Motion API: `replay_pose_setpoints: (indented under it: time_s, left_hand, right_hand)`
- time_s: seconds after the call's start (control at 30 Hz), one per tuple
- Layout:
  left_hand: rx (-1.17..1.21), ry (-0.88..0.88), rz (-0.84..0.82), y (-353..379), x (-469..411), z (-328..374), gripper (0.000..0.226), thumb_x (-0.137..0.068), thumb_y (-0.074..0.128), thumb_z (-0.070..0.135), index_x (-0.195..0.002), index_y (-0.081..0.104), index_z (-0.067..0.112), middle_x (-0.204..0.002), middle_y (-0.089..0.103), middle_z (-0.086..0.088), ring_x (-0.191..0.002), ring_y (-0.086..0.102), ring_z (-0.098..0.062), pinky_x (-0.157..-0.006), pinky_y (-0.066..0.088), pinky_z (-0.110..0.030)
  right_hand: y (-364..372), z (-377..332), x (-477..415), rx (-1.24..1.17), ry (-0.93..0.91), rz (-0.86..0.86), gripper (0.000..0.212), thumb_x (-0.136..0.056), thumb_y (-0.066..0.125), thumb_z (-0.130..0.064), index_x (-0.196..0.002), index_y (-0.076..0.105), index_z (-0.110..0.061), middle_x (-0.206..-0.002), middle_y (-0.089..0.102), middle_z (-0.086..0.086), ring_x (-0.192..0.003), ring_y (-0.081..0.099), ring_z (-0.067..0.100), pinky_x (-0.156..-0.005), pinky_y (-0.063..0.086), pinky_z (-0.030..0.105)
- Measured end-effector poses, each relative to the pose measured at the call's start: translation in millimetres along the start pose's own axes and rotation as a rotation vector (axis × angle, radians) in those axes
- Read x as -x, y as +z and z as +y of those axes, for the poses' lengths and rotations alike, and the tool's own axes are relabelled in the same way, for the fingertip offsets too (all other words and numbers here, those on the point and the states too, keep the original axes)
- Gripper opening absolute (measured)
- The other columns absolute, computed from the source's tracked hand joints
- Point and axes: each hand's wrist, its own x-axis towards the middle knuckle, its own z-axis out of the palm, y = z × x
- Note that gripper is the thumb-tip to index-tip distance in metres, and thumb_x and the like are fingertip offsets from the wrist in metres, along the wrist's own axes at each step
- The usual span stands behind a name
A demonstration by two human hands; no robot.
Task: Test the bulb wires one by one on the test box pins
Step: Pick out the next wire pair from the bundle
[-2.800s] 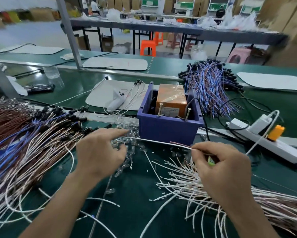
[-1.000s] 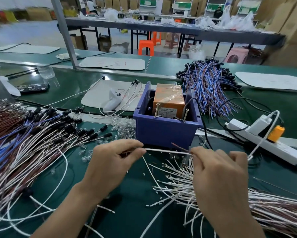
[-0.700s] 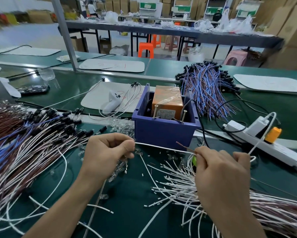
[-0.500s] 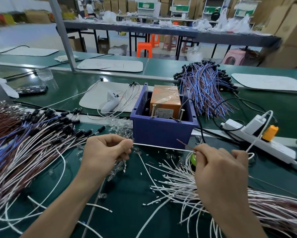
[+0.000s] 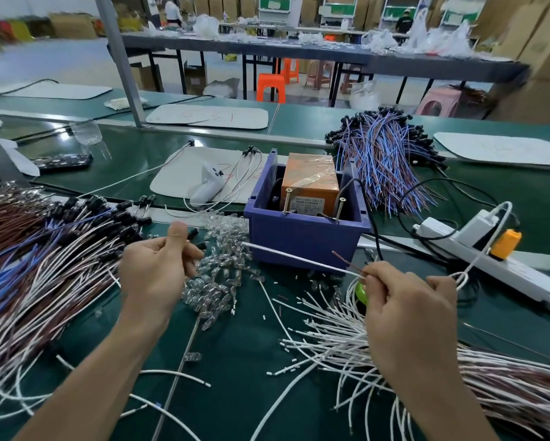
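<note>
the white wire (image 5: 299, 260) now hangs free at its far end: 0.5 s ago the left hand (image 5: 155, 272) held that end and kept the wire taut across the front of the purple bin (image 5: 299, 243), and it has since let go and drawn back to the left. the wire is in the air, slanting down from just in front of the bin to the right hand (image 5: 407, 313), which pinches it between thumb and forefinger together with a short brown wire (image 5: 346, 261) that juts up past the fingertips. the other right fingers are curled in.

the left hand is loosely closed, thumb pressed on the side of the forefinger. i cannot tell if anything is held there.

neither wire touches the 2 upright pins (image 5: 287, 200) on the orange test box (image 5: 308, 179) in the bin; they stand above and behind the wires. so this looks like the step between handling the pair and offering it to the pins, with no contact made yet.

around this: a heap of clear bulbs (image 5: 222, 265) between the hands, loose white wires (image 5: 331, 329) under the right hand, a large bundle of wired pieces (image 5: 44, 265) at left, and a power strip (image 5: 490, 253) at right.
</note>
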Motion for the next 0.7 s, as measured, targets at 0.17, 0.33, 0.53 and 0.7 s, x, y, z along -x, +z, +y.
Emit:
replay_pose_setpoints:
  time_s: [0.17,0.33,0.53,0.7]
  left_hand:
    - [-0.507,0.349,-0.074,11,33,2,0.028,-0.081,0.063,0.052,-0.066,0.074,0.032,-0.053,0.064,0.017,-0.048,0.057,-0.005,-0.055,0.046,-0.028]
    - [-0.25,0.379,-0.352,35,70,-2,0.022,-0.083,0.069,0.053,-0.099,0.08,0.041,-0.08,0.075,0.023,-0.063,0.065,0.003,-0.062,0.048,-0.01]
    - [0.437,-0.118,-0.375,44,63,11,0.014,-0.09,0.068,0.026,-0.091,0.081,0.021,-0.071,0.073,-0.011,-0.049,0.055,-0.012,-0.043,0.042,-0.018]
    - [0.495,-0.284,-0.408,42,61,23,0.025,-0.089,0.065,0.028,-0.071,0.079,0.018,-0.062,0.065,-0.008,-0.045,0.05,-0.01,-0.041,0.038,-0.017]
  right_hand:
    - [3,0,4,-0.054,0.027,-0.006,0.009,-0.093,0.07,-0.015,-0.091,0.075,-0.022,-0.056,0.059,-0.005,-0.072,0.031,0.0,-0.074,0.038,0.037]
    - [6,-5,8,-0.107,-0.044,0.011,0.01,-0.091,0.067,-0.02,-0.091,0.077,-0.022,-0.055,0.058,-0.008,-0.072,0.027,0.012,-0.066,0.041,0.036]
    - [4,-8,13,-0.13,-0.065,-0.063,0.012,-0.089,0.067,-0.022,-0.091,0.078,-0.026,-0.063,0.065,-0.01,-0.074,0.041,0.021,-0.061,0.051,0.039]
    - [-5,-22,11,-0.051,-0.047,-0.189,0.014,-0.085,0.076,-0.018,-0.077,0.076,-0.029,-0.061,0.065,-0.009,-0.079,0.041,0.02,-0.071,0.043,0.034]
